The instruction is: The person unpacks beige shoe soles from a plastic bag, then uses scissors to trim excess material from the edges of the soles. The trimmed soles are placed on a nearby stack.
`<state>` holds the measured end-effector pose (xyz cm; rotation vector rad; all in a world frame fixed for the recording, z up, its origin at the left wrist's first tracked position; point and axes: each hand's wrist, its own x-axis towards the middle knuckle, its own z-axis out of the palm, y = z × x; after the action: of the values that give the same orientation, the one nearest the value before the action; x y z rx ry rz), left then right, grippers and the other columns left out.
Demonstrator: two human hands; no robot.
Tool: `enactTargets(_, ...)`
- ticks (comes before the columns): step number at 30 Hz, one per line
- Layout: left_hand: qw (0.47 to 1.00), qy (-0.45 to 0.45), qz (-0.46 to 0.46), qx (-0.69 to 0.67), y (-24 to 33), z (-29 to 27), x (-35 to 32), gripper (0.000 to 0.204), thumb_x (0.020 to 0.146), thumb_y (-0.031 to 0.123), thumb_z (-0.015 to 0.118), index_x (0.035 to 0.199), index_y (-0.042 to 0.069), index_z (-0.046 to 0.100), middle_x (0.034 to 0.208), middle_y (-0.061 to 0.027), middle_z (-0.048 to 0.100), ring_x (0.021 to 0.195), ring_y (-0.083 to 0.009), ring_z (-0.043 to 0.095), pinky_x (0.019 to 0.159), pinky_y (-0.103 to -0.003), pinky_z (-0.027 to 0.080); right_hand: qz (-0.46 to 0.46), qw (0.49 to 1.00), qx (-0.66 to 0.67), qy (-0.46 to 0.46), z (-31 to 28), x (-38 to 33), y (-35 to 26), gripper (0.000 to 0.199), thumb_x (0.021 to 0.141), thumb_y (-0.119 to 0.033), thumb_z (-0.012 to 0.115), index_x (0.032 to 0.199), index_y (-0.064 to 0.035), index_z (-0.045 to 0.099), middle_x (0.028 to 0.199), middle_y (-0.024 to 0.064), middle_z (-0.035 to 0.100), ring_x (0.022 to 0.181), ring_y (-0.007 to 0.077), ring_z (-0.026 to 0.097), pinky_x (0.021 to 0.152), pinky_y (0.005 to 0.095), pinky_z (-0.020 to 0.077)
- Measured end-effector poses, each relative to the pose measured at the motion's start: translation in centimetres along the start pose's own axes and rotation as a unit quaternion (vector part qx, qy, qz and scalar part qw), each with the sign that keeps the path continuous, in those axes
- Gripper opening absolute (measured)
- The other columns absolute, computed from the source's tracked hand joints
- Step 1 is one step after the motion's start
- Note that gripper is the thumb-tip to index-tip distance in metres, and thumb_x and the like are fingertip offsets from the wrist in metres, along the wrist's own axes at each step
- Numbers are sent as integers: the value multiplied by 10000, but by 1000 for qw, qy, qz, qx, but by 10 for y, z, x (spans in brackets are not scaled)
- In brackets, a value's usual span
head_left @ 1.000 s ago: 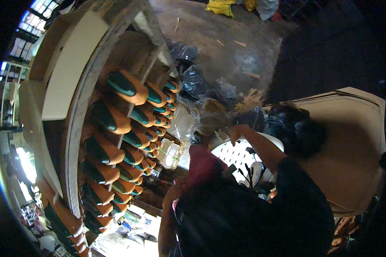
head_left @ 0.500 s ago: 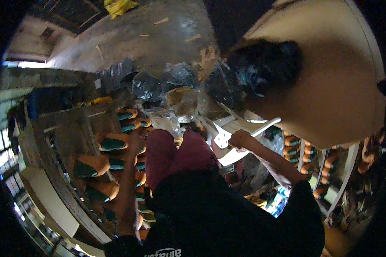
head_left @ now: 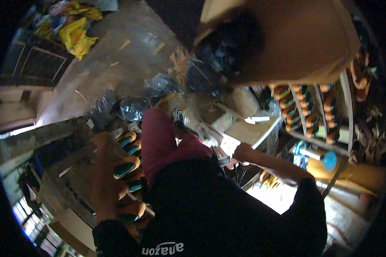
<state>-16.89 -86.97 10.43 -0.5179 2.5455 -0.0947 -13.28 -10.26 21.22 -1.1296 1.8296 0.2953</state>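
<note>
The person's left hand (head_left: pixel 104 188) lay stretched along a wooden rack (head_left: pixel 68 171) at the lower left, fingers extended and flat, its grip open and holding nothing; it rested just beside a row of orange tool handles with green ends (head_left: pixel 126 165), which stuck out of the rack's near edge, and looked to touch one or two of them, though the blur left that unsure. The right hand (head_left: pixel 243 153) was out to the right of the person's maroon-clad knees (head_left: pixel 161 141), close against a white plastic chair (head_left: pixel 253 128); it seemed curled at the chair's front edge, but whether its grip was closed on anything could not be told. Behind the chair stood a second rack (head_left: pixel 313 111) filled with more orange and green handles. A blue-capped tube (head_left: pixel 317 157) lay below that rack. Crumpled clear and dark plastic bags (head_left: pixel 158 88) sat on the concrete floor (head_left: pixel 116 64) beyond the knees, and a yellow bag (head_left: pixel 76 36) lay at the floor's far left.
</note>
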Motion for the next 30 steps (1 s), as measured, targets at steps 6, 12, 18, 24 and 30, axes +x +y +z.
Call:
enactTargets(6,995,13,-2,102,14,24,36,332,903,392,762,1161,200,845,1078,-154,806,1016,-401,775,868,-768,503,3,1000,-24,9,72,33,24,157,905,-315,741,1007,-259,847,973,32,839,912,286,821,728,487,620)
enactTargets(12,997,10,-41,64,25,-2,31,410,928,367,751,1305,210,790,1170,-155,795,1115,-393,750,931,-740,491,50,988,3,143,100,102,-1,133,787,-314,769,768,-191,817,784,72,789,724,281,774,616,517,555)
enactTargets(18,997,-8,-60,-48,28,-27,78,425,945,373,740,1315,167,776,1206,-180,781,1138,-409,739,955,-701,502,209,863,391,242,-37,179,20,192,791,-352,772,819,-165,804,814,96,793,752,319,772,676,526,570)
enactTargets(24,986,-52,-40,-150,17,-43,232,446,961,380,729,1325,125,762,1243,-205,768,1161,-425,729,980,-662,513,272,819,457,214,-303,328,147,229,840,-346,761,910,-129,790,840,114,795,777,340,775,703,514,584)
enactTargets(30,974,-121,8,-192,-15,-94,422,470,978,386,718,1335,82,747,1279,-230,754,1184,-441,718,1005,-623,523,362,775,477,201,-462,381,209,271,888,-339,750,1002,-94,776,867,132,797,802,361,779,730,502,599)
